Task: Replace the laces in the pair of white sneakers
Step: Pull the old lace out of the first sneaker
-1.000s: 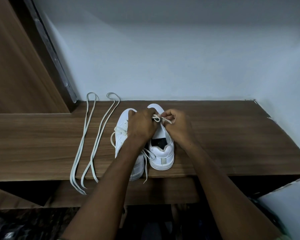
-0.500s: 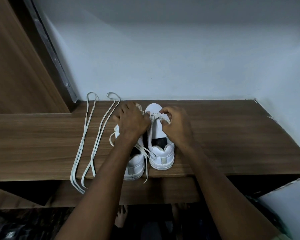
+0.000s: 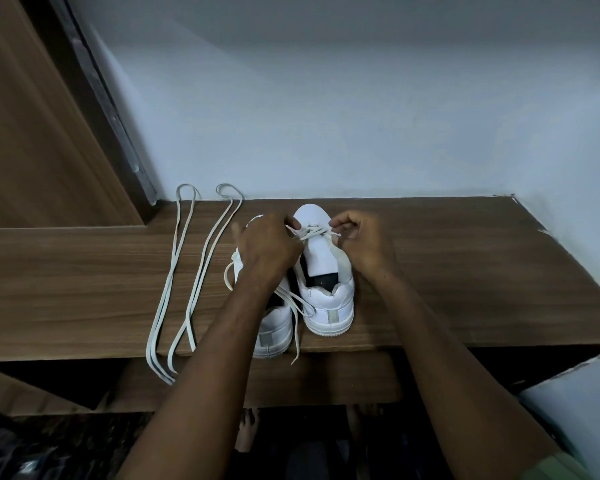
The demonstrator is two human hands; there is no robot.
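Two white sneakers stand side by side on the wooden shelf point(image 3: 84, 278), heels toward me. The right sneaker point(image 3: 326, 292) has its tongue bare, with only a lace point(image 3: 310, 233) crossing near the toe. My left hand point(image 3: 267, 247) pinches that lace from the left, and my right hand point(image 3: 364, 244) pinches its other side. The left sneaker point(image 3: 274, 327) lies mostly under my left forearm, with loose lace ends point(image 3: 297, 306) trailing off the shelf edge. Two spare laces point(image 3: 187, 282) lie folded in long loops to the left.
A pale wall rises right behind the shelf and on the right. A wooden door panel point(image 3: 32, 133) with a metal strip stands at the left. Below the shelf front is a dark gap with bare feet point(image 3: 246, 431) visible.
My left hand has shifted left and back off the right sneaker's tongue, drawing the lace out sideways. My right hand has moved slightly right. More of the tongue shows now.
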